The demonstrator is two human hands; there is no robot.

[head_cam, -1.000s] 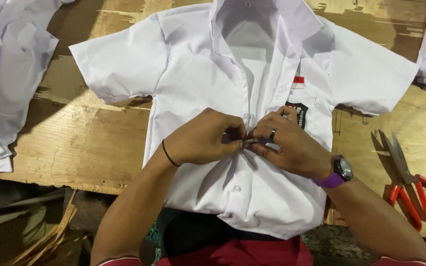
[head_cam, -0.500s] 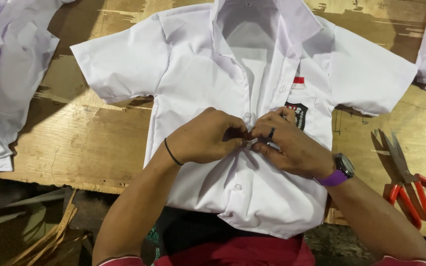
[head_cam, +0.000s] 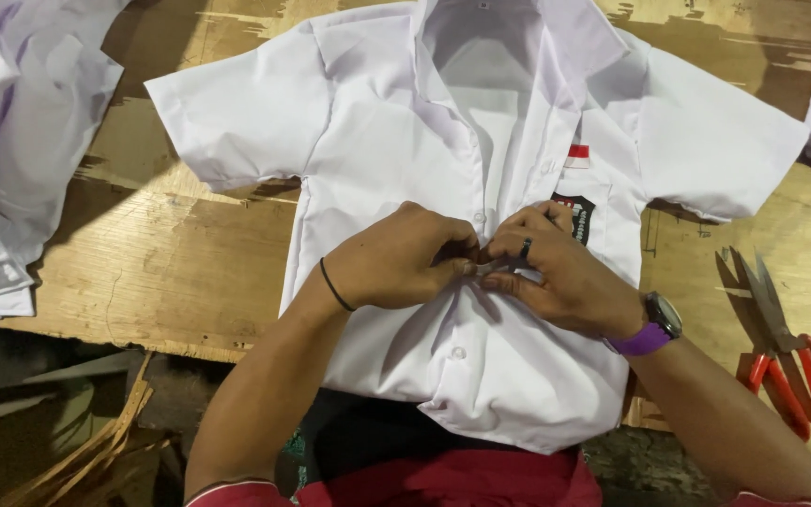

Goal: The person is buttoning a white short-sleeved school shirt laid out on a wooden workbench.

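As they meet knuckle to knuckle, both hands' fingers (head_cam: pixel 462 266) pinched on the white shirt (head_cam: pixel 396 160) placket

Both forearms angle inward. The left hand (head_cam: pixel 405 258) and right hand (head_cam: pixel 560 272) meet knuckle to knuckle, fingers curled in, thumbs and fingertips pinched together at the centre.

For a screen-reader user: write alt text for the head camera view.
Two hands, left hand and right hand, pinch the button placket of a white short-sleeved shirt spread on a wooden table. Red-handled scissors lie right; more white fabric is piled left.
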